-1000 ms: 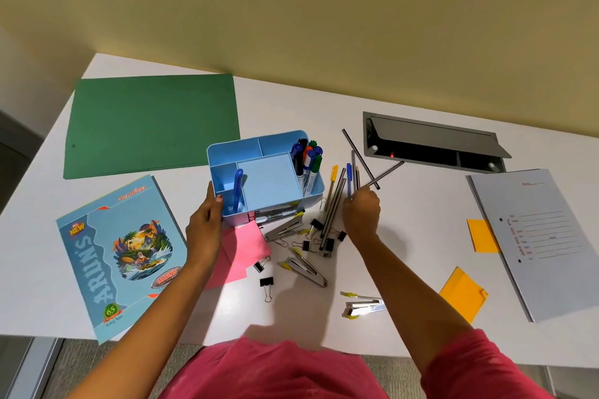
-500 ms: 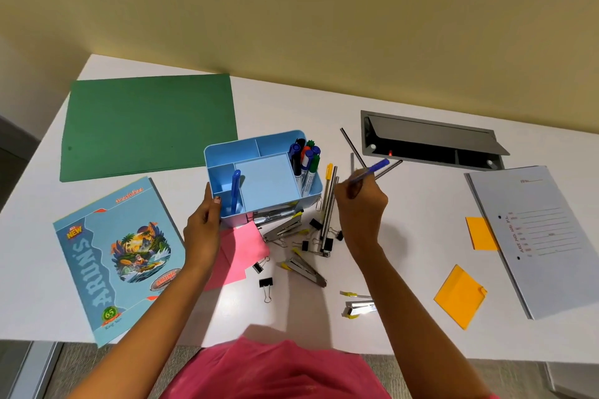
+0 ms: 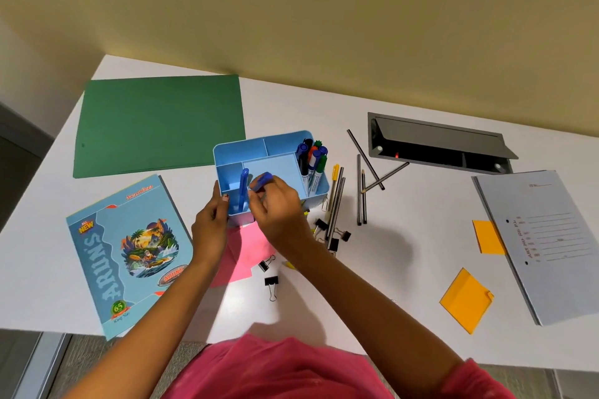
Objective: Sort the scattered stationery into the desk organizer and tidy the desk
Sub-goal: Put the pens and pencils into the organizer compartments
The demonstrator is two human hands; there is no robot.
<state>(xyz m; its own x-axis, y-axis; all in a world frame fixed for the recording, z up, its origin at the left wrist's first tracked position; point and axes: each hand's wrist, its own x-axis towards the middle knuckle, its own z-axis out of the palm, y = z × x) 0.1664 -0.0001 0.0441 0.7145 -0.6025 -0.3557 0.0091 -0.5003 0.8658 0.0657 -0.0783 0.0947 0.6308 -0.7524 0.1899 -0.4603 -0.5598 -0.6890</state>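
A light blue desk organizer (image 3: 278, 146) stands mid-desk. Several markers (image 3: 312, 160) fill its right compartment, and one blue pen (image 3: 243, 189) stands in its front left compartment. My left hand (image 3: 210, 223) grips the organizer's front left corner. My right hand (image 3: 278, 207) pinches a second blue pen (image 3: 263, 181) over the front left compartments. Loose pencils (image 3: 361, 191) and a yellow pen (image 3: 334, 176) lie to the right of the organizer. Black binder clips (image 3: 271, 282) and pink sticky notes (image 3: 246, 251) lie in front of it, partly under my arms.
A green folder (image 3: 158, 125) lies at the back left and a blue notebook (image 3: 126, 249) at the front left. An open grey cable tray (image 3: 434, 142) is set into the desk at the back right. A grey file (image 3: 547, 243) and orange sticky notes (image 3: 465, 300) lie at the right.
My right hand picked a blue pen out of the loose pile on the right and carried it left, over the organizer's front compartments. My left hand stayed on the organizer.
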